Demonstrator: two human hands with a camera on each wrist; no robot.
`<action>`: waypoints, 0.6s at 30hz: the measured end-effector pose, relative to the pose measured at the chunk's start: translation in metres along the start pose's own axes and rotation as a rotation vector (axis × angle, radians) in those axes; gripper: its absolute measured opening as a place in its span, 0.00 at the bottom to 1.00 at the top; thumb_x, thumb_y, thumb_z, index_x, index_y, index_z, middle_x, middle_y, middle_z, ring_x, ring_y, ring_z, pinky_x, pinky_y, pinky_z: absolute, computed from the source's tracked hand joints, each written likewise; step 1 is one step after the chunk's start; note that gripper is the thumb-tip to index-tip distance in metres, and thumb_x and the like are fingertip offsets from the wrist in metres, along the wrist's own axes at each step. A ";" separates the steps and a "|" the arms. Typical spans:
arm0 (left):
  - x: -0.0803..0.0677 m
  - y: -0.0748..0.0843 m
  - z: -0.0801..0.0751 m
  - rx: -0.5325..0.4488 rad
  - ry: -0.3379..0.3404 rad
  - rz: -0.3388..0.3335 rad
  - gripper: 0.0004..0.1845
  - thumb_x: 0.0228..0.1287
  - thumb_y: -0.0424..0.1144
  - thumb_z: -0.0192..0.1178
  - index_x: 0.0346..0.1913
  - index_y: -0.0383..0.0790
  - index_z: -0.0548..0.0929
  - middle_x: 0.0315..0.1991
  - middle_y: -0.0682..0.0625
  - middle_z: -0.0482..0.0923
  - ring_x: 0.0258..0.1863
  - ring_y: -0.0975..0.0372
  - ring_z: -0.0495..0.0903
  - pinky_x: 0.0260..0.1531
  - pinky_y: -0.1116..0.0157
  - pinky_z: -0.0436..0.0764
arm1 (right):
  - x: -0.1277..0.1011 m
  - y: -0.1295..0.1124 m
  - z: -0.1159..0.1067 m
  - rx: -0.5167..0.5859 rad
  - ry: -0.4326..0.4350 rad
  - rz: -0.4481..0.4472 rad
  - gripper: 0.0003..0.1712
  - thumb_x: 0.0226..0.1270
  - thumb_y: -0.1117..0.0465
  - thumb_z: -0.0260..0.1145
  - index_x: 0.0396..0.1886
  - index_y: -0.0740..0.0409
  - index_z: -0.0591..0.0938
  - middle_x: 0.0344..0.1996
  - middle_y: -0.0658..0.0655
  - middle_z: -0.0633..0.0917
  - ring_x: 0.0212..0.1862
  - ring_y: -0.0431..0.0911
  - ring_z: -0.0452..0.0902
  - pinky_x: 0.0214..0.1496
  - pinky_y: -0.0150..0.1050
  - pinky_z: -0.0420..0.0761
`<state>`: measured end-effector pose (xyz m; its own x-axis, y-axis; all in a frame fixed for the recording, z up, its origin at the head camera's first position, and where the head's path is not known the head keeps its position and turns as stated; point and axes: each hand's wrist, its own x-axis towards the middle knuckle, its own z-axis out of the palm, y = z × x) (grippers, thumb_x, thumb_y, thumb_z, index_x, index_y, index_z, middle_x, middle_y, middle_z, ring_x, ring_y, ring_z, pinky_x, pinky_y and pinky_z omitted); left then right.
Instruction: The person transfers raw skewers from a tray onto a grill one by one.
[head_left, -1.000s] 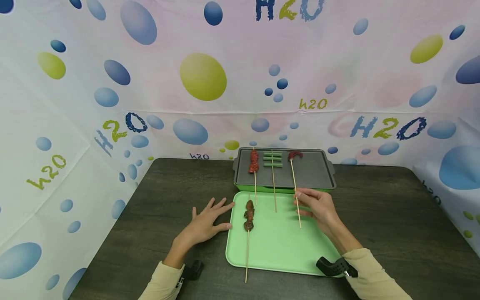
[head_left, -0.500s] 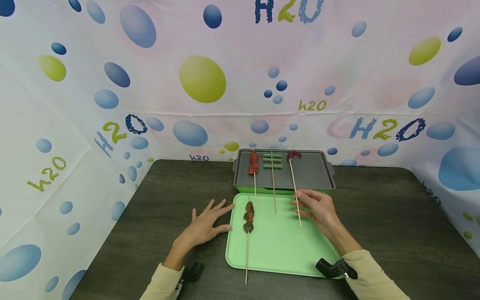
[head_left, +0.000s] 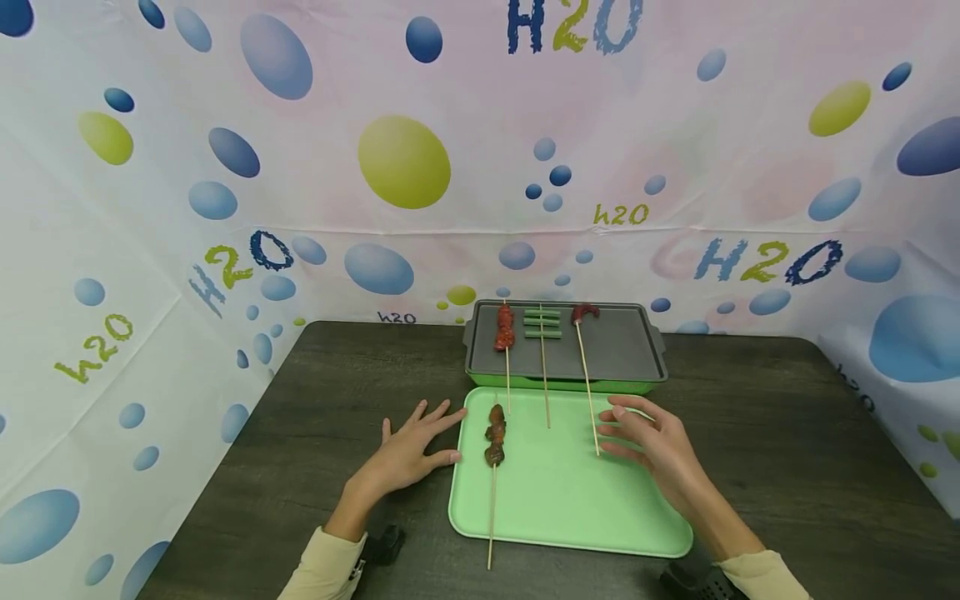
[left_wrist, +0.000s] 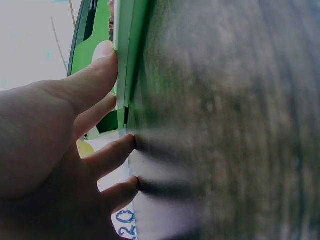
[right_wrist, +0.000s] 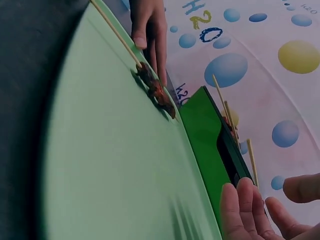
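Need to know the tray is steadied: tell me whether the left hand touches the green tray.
Touching: the left wrist view shows the left hand thumb pressed against the green tray rim.

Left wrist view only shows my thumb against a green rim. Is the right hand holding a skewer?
Observer: No, the right hand is open above the pale green plastic tray, fingertips beside a thin bamboo skewer.
Operator: What's on that skewer?
Observer: A curled dark red piece at its far tip, resting on the grey griddle plate.
Operator: Anything by my left hand?
Observer: A skewer of brown meat chunks lies just inside the tray's left rim.
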<state>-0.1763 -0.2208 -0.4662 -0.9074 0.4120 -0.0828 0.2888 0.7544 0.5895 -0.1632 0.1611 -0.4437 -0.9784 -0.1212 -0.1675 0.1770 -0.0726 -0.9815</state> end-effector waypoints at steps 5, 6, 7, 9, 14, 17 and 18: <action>0.000 0.000 0.000 0.002 -0.003 0.001 0.37 0.71 0.53 0.64 0.80 0.53 0.66 0.81 0.43 0.54 0.80 0.40 0.42 0.61 0.21 0.30 | -0.019 0.004 -0.004 0.082 -0.052 0.133 0.34 0.81 0.55 0.62 0.76 0.66 0.65 0.54 0.58 0.85 0.56 0.51 0.84 0.60 0.48 0.82; 0.000 -0.001 0.000 0.002 -0.004 0.000 0.37 0.71 0.53 0.64 0.80 0.53 0.66 0.81 0.43 0.54 0.80 0.40 0.41 0.61 0.21 0.30 | -0.023 0.006 -0.005 0.103 -0.068 0.156 0.34 0.80 0.55 0.62 0.76 0.66 0.65 0.54 0.57 0.85 0.57 0.51 0.84 0.61 0.49 0.81; 0.001 -0.001 0.000 0.003 -0.004 0.000 0.37 0.71 0.53 0.64 0.80 0.53 0.66 0.81 0.43 0.54 0.80 0.40 0.41 0.61 0.21 0.30 | -0.026 0.007 -0.007 0.120 -0.095 0.169 0.34 0.80 0.55 0.62 0.77 0.66 0.65 0.54 0.58 0.85 0.58 0.51 0.84 0.61 0.50 0.81; 0.001 0.000 0.000 0.004 -0.005 0.000 0.37 0.71 0.54 0.64 0.80 0.53 0.66 0.81 0.43 0.53 0.80 0.39 0.41 0.61 0.21 0.30 | -0.032 0.009 -0.011 0.148 -0.157 0.180 0.33 0.81 0.56 0.61 0.76 0.66 0.65 0.56 0.58 0.84 0.59 0.52 0.83 0.61 0.51 0.81; 0.001 -0.001 -0.001 0.004 -0.006 0.002 0.37 0.71 0.54 0.63 0.80 0.53 0.65 0.81 0.43 0.53 0.81 0.40 0.41 0.61 0.21 0.30 | -0.048 0.015 -0.012 0.175 -0.345 0.205 0.29 0.83 0.57 0.57 0.76 0.65 0.66 0.60 0.60 0.82 0.60 0.56 0.82 0.61 0.53 0.81; 0.001 -0.001 0.000 0.003 -0.007 0.002 0.37 0.71 0.54 0.63 0.80 0.54 0.65 0.81 0.43 0.53 0.81 0.40 0.41 0.62 0.21 0.30 | -0.055 0.019 -0.007 0.180 -0.436 0.222 0.28 0.85 0.59 0.54 0.77 0.64 0.66 0.61 0.62 0.82 0.59 0.56 0.83 0.59 0.53 0.82; 0.001 -0.001 0.000 0.003 -0.007 0.001 0.37 0.71 0.54 0.63 0.80 0.54 0.65 0.81 0.43 0.53 0.81 0.40 0.41 0.62 0.21 0.30 | -0.058 0.021 -0.005 0.183 -0.462 0.223 0.27 0.85 0.59 0.53 0.77 0.65 0.66 0.61 0.62 0.82 0.59 0.57 0.83 0.59 0.53 0.82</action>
<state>-0.1777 -0.2214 -0.4669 -0.9051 0.4161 -0.0876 0.2906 0.7557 0.5870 -0.1037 0.1719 -0.4549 -0.7737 -0.5726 -0.2711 0.4305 -0.1613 -0.8881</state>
